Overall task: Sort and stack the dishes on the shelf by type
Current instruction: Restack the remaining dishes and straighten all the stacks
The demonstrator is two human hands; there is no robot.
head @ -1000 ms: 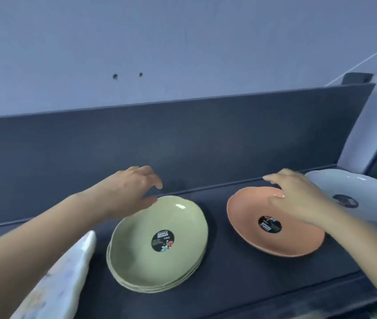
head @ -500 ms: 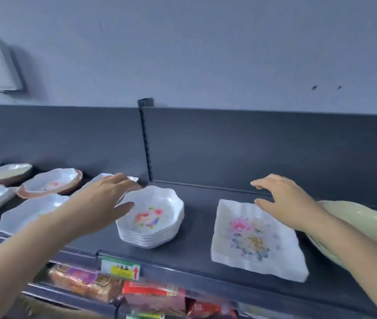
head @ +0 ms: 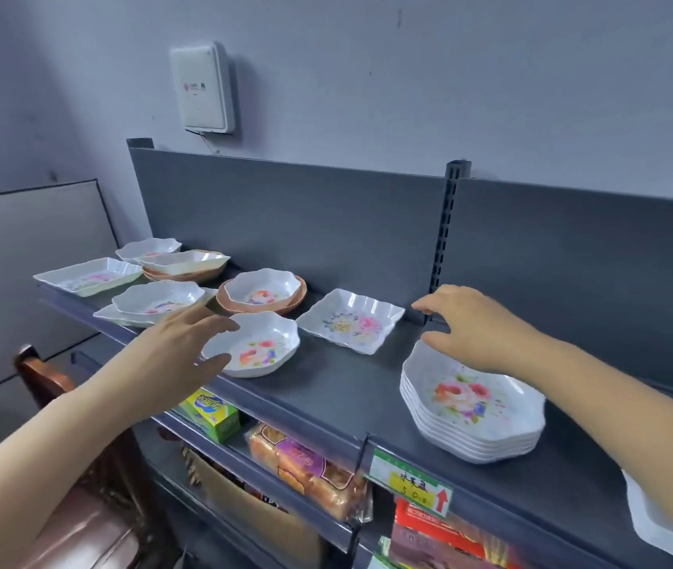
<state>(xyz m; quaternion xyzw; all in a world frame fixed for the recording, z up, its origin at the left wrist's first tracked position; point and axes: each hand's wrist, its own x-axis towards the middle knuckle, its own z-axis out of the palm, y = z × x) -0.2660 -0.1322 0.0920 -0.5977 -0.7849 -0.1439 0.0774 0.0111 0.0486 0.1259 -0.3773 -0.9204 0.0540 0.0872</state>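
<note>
On the dark grey metal shelf [head: 326,388], the stack of white floral octagonal bowls [head: 472,408] stands at the front right. The white square floral plate [head: 351,320] lies behind it to the left, and the single white scalloped floral bowl [head: 259,342] sits left of that plate.

Price tag [head: 409,482], green and yellow, clipped to front edge of the shelf [head: 347,388]: handwritten Chinese characters, seemingly 水果盘; below them digits, roughly "5 0 0", punctuation unclear. Red arrow [head: 441,499] at tag's right end, pointing up.

White wall box [head: 203,88]: small red logo marks, too small to read.

Lower shelf: green-yellow carton [head: 213,412] with blue lettering, blurred; bread bag [head: 306,466] with purple label, illegible; red packet [head: 429,523] with pale print, illegible.
</note>
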